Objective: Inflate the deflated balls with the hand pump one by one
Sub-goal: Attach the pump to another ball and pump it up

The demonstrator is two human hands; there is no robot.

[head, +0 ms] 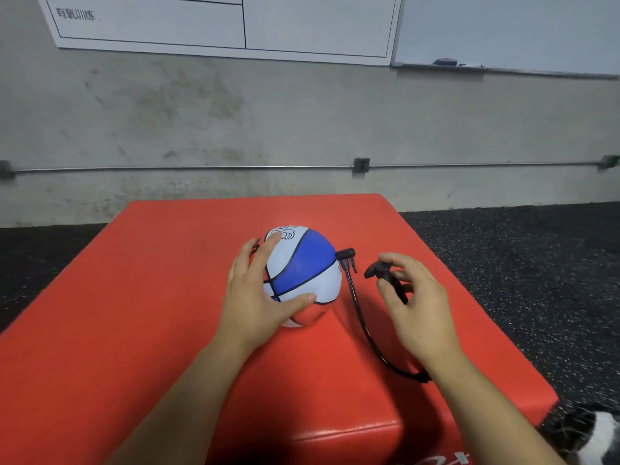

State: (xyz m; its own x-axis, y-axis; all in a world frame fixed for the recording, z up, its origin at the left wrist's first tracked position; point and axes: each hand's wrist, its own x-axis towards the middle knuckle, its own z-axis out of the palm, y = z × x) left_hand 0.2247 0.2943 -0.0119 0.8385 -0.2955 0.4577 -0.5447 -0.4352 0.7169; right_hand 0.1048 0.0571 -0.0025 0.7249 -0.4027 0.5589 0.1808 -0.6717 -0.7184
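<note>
One ball (302, 273) sits mid-mat (167, 263), steadied by the open left hand (258, 297). Hose nozzle (345, 256) meets its right side. The right hand (416, 303), fingers loose, reaches the pump handle (382, 273); gripping and pumping likely follow.

A blue-and-white ball (303, 275) sits at the centre of the frame, round save for a dented underside. Just right of it is the black hand pump (385, 275), its thin hose (360, 317) curving from lower right up to the ball's right side.
</note>
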